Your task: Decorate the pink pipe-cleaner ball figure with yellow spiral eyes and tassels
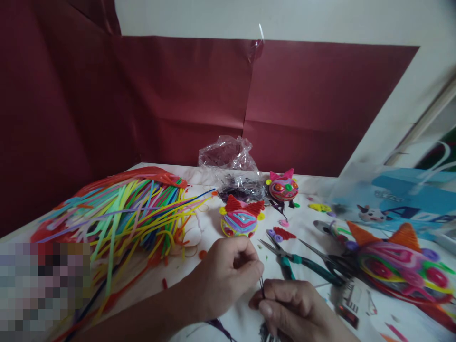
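My left hand [228,275] is closed in a pinch on one end of a thin dark strand [262,285]. Just right of it and lower, my right hand [295,308] pinches the same strand. A dark bundle [267,332] shows partly under my right hand at the bottom edge. Beyond my left hand sits a colourful face [242,221] with red ears and yellow side dots. Another small face [283,187] with pink ears stands farther back. Green-handled pliers [302,263] lie beyond my right hand, beside black scissors [329,261].
Many coloured fuzzy stems [142,209] spread across the left in red wrapping. A clear plastic bag [230,156] with dark strands is at the back. A large orange-eared face [402,261] lies right, before a blue printed bag [402,194]. Red sheeting [199,95] covers the wall.
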A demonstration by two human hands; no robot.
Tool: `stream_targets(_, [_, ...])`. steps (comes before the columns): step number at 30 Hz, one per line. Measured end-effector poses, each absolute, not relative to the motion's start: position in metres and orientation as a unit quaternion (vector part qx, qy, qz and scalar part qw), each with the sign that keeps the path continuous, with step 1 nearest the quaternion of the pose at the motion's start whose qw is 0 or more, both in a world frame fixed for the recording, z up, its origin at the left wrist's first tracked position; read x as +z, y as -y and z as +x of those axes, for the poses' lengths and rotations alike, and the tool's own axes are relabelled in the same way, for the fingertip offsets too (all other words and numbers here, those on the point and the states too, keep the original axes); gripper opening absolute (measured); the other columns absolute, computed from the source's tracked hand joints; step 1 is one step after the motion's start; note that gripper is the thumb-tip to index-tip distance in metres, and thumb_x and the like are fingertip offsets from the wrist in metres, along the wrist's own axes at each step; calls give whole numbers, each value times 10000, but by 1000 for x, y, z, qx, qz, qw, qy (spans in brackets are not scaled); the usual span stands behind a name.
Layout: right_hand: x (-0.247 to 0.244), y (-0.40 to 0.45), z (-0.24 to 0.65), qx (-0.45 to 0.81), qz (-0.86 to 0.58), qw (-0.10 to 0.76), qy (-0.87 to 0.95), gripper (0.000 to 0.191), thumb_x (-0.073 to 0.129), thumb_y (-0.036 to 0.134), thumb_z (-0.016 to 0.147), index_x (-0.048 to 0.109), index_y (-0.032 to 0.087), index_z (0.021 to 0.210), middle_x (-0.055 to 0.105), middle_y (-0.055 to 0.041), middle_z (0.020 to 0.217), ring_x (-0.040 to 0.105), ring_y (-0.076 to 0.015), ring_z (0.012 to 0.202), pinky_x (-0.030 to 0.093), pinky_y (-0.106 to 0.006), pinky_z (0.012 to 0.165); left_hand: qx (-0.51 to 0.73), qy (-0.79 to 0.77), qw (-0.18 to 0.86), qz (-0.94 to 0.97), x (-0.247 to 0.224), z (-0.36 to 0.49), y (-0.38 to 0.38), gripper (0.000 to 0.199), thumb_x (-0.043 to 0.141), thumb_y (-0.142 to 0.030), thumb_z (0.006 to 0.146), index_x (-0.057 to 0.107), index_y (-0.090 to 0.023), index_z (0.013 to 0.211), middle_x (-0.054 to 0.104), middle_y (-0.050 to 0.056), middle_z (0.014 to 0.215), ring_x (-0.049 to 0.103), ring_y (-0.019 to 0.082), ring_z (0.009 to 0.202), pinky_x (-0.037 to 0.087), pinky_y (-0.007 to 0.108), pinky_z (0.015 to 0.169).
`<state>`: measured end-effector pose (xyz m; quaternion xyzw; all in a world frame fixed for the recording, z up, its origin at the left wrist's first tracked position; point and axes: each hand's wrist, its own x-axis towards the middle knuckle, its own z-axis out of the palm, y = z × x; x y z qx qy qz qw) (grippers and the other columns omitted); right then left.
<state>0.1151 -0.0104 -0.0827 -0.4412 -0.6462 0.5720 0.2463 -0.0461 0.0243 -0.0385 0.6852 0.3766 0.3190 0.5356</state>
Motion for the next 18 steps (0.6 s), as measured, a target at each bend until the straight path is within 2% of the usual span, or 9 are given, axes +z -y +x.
stream_targets(3, [-84, 7, 133, 505, -439, 199, 716, 587, 495, 724, 734, 609, 148, 733, 529, -7, 654, 457, -100, 553, 355, -191, 476, 308, -381, 548, 678, -38, -46, -25, 107, 498, -207, 767, 466, -177, 669, 457, -58, 552, 436, 74, 486, 336, 198, 467])
stream_targets(5, [-78, -9, 155, 384, -476, 194, 767, 488, 577, 628, 748, 659, 185, 936, 630, -24, 816, 554, -141, 671, 434, -210, 567, 309, -383, 553, 672, -38, -45, -25, 108, 487, -200, 770, 462, -175, 668, 467, -55, 556, 438, 68, 480, 339, 191, 466])
stream_targets(6, [-74, -23, 168, 313, -502, 179, 786, 452, 584, 592, 766, 670, 189, 951, 652, -26, 835, 580, -157, 699, 457, -223, 600, 309, -384, 556, 669, -39, -45, -25, 105, 485, -197, 768, 462, -174, 669, 471, -54, 558, 439, 66, 482, 340, 188, 467])
stream_targets(7, [-68, -40, 180, 238, -536, 147, 797, 408, 557, 561, 803, 682, 189, 910, 665, -20, 827, 601, -166, 709, 471, -233, 619, 307, -384, 558, 669, -40, -45, -26, 101, 487, -197, 765, 464, -172, 669, 472, -54, 559, 439, 65, 483, 339, 186, 468])
stream_targets(9, [-58, -84, 201, 166, -589, 149, 777, 359, 402, 405, 938, 665, 160, 950, 674, -47, 903, 624, -183, 802, 486, -270, 711, 296, -384, 564, 669, -41, -44, -25, 96, 494, -205, 756, 469, -170, 670, 475, -52, 563, 439, 66, 487, 339, 187, 468])
stream_targets(10, [-55, -108, 209, 124, -618, 152, 761, 337, 370, 348, 961, 632, 152, 1041, 662, -67, 971, 618, -198, 871, 482, -312, 773, 288, -387, 566, 669, -41, -43, -25, 92, 498, -209, 749, 470, -170, 671, 477, -50, 567, 439, 68, 486, 338, 189, 465])
stream_targets(12, [-57, -152, 218, 40, -664, 145, 732, 289, 466, 313, 940, 548, 165, 1174, 592, -96, 1145, 581, -227, 995, 459, -436, 865, 275, -393, 565, 672, -39, -43, -24, 86, 500, -209, 737, 470, -172, 666, 477, -51, 560, 434, 70, 486, 335, 194, 463])
stream_targets(14, [-66, -186, 220, -18, -675, 122, 728, 316, 532, 290, 911, 521, 198, 1214, 470, -96, 1319, 492, -258, 1139, 400, -497, 951, 272, -400, 554, 678, -37, -42, -24, 78, 498, -195, 724, 468, -172, 657, 473, -51, 557, 433, 74, 506, 333, 200, 481])
stream_targets(18, [-91, -220, 228, -82, -675, 75, 729, 431, 603, 278, 864, 479, 200, 1269, 371, -92, 1402, 360, -324, 1256, 317, -585, 995, 259, -404, 545, 688, -34, -43, -26, 64, 499, -195, 715, 473, -172, 661, 457, -51, 567, 423, 80, 540, 315, 207, 496])
